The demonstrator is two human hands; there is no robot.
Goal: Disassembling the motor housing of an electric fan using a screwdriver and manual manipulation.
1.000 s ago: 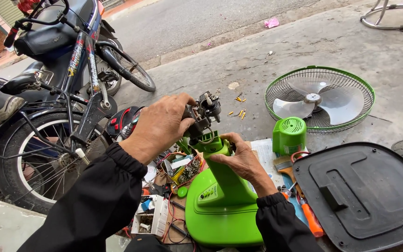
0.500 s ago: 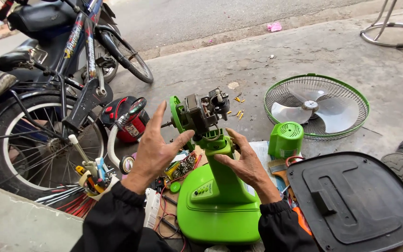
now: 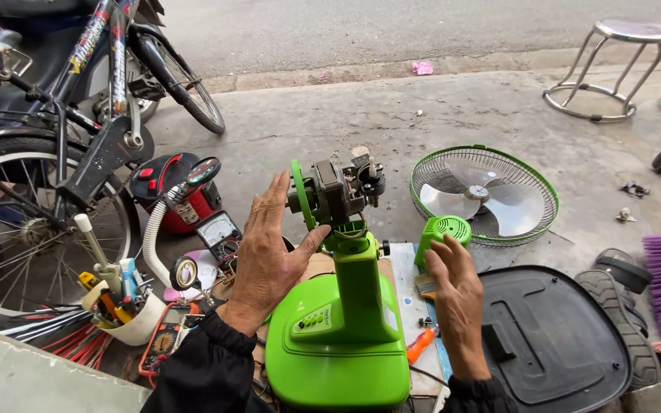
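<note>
Both hands have let go: left hand (image 3: 269, 252) spread open beside the bare motor (image 3: 336, 191), right hand (image 3: 453, 294) loose over small parts. Green fan stand (image 3: 342, 336) stands upright on the floor — top-heavy, rigid plastic; grip its neck, not the delicate motor.

Open concrete (image 3: 346, 115) beyond the fan motor (image 3: 336, 191); bicycle (image 3: 55, 153) blocks left.
</note>
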